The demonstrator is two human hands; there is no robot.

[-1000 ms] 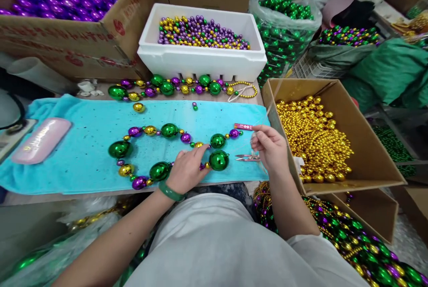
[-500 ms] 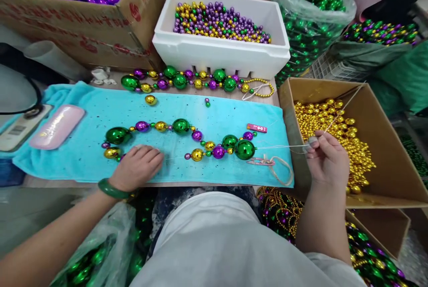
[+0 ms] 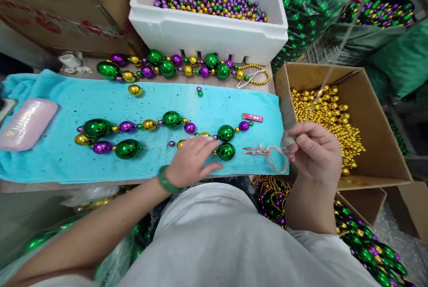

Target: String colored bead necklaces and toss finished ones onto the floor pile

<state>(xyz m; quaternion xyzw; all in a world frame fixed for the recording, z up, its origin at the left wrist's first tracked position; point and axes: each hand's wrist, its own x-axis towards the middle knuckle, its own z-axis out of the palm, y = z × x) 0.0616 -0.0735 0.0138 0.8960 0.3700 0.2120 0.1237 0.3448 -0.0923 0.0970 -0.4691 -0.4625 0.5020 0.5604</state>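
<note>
A strand of shiny green, purple and gold beads [image 3: 171, 119] lies in a bent line on a turquoise towel [image 3: 100, 171]. My left hand [image 3: 192, 162], a green bangle at its wrist, lies palm down over its middle beads, fingers stretched and thumb apart, hiding some of them. To its right are two large green beads [image 3: 226, 151]. My right hand [image 3: 314, 148], beyond the towel's right end, pinches a thin thread [image 3: 316, 99] that runs up over the carton. Grey covers appear on its fingertips. Near it lie pink thread snips [image 3: 256, 150] with a cord loop.
Behind the towel lies a finished-looking bead strand [image 3: 167, 68], before a white foam box [image 3: 207, 35] of small beads. A carton [image 3: 384, 144] of gold beads stands right. A pink case [image 3: 28, 124] lies left; a loose gold bead [image 3: 135, 90] and red packet [image 3: 253, 117] rest on the towel.
My left hand has slid right along the strand, uncovering a purple and a large green bead at left. My right hand still pinches the thread. The camera view has shifted.
</note>
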